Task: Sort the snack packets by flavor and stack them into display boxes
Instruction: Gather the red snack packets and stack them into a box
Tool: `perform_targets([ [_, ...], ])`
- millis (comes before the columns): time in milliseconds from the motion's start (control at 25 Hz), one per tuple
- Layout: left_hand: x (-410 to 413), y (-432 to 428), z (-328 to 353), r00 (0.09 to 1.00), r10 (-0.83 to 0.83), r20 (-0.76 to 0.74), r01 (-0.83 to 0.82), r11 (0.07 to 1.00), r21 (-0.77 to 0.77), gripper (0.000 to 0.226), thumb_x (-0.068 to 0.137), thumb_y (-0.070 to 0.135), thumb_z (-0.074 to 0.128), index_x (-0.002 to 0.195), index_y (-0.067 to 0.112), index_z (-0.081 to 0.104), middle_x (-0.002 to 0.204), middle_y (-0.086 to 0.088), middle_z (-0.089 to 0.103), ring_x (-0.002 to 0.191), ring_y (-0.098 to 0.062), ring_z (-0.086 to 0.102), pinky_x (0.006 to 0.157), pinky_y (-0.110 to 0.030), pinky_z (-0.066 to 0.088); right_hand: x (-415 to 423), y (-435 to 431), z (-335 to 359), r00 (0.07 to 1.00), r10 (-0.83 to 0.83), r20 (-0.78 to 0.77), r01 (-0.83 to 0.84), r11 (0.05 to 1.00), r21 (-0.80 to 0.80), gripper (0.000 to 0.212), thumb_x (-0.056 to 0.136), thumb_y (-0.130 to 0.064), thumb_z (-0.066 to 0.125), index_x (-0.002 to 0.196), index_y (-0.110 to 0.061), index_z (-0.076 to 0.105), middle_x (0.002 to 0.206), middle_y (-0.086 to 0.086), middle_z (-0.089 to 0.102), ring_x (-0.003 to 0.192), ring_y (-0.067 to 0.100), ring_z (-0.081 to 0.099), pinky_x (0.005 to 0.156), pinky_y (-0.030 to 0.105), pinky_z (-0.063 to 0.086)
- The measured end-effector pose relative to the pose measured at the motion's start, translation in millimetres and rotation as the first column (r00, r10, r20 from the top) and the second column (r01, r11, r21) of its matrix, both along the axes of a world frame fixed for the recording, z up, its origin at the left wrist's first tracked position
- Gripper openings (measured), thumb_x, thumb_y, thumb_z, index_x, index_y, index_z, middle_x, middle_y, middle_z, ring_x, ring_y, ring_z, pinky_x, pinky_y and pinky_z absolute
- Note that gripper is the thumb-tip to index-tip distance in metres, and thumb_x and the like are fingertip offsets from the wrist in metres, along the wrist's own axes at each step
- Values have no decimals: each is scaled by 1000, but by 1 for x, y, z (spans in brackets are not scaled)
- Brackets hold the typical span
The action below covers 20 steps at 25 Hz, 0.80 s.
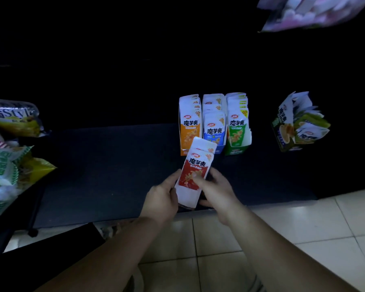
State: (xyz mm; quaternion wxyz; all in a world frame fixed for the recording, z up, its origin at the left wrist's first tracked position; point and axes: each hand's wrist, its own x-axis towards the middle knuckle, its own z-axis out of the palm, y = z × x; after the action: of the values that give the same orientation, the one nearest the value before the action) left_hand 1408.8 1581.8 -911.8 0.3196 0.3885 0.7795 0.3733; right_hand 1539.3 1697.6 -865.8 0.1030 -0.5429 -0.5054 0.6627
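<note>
I'm looking down at a dark table [114,165], and both hands are on the red packets [195,167], a small stack held just above the table's near edge. The left hand [162,197] grips the stack's left side, with the thumb up along the edge and the fingers curled behind. The right hand [217,190] clamps the other side, thumb pressed across the red front. The stack tilts, its white top leaning away and to the right.

Just beyond it, three boxes stand side by side, packed upright: the orange box [188,127], the blue box [214,127] and the green box [237,131]. A fourth box [297,125] sits well apart on the right, askew, its packets jumbled. Loose bags [6,144] are piled at the left. A blurred pink bag [310,11] is top right. Pale tile floor [303,228] lies below.
</note>
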Motion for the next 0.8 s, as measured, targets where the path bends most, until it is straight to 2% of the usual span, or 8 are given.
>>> perform_targets([
  [80,10,10,10,1000,19,-1,-19,999,33,65,98,1,47,153,38,45,123,15,71,107,1,67,91,-14,54,10,4,3,998,6,-68,-1,998,70,38,92,-30,75,127,-43,65,107,-15,77,96,4,74,90,41,61],
  [200,37,27,26,1000,-25,10,24,996,89,67,97,0,48,152,38,45,118,15,74,105,2,68,92,-27,59,41,15,15,990,-84,-111,98,987,125,49,90,-26,77,125,-56,61,109,-14,77,101,6,73,93,42,60],
  [280,62,42,35,997,-69,36,64,991,116,72,96,-1,49,147,50,47,114,16,75,104,0,70,90,-31,61,72,21,20,987,-103,-126,129,968,216,62,90,-26,77,130,-67,51,112,-17,75,104,2,71,93,33,58],
  [360,86,60,41,991,-105,84,95,988,121,77,97,-1,50,140,62,45,110,16,76,102,-1,71,89,-31,61,102,28,19,983,-124,-138,158,951,265,71,90,-29,78,142,-63,43,120,-17,73,110,0,68,97,32,56],
  [480,116,88,38,977,-165,134,148,981,127,72,98,1,51,145,55,45,116,15,75,106,-2,71,93,-37,61,137,44,12,970,-178,-166,215,947,240,74,90,-29,78,147,-58,41,124,-14,72,112,2,68,101,40,56],
  [560,133,104,30,976,-185,117,170,977,132,72,97,2,51,143,58,46,118,13,75,107,-3,71,92,-36,61,151,58,4,966,-211,-149,243,939,245,70,91,-27,77,147,-56,44,123,-14,71,111,2,68,102,42,56],
  [720,157,138,4,993,-99,69,91,989,114,66,96,3,53,147,45,49,115,7,77,98,-4,73,89,-34,61,162,86,-15,950,-270,-153,302,922,244,57,92,-25,73,139,-51,55,125,-15,71,115,8,67,104,44,54],
  [800,163,159,-5,998,-37,54,31,993,111,65,95,5,53,146,44,50,113,6,77,96,-6,74,88,-35,62,165,104,-19,957,-240,-160,270,942,201,58,94,-22,72,140,-53,55,129,-16,69,115,5,66,103,36,54],
])
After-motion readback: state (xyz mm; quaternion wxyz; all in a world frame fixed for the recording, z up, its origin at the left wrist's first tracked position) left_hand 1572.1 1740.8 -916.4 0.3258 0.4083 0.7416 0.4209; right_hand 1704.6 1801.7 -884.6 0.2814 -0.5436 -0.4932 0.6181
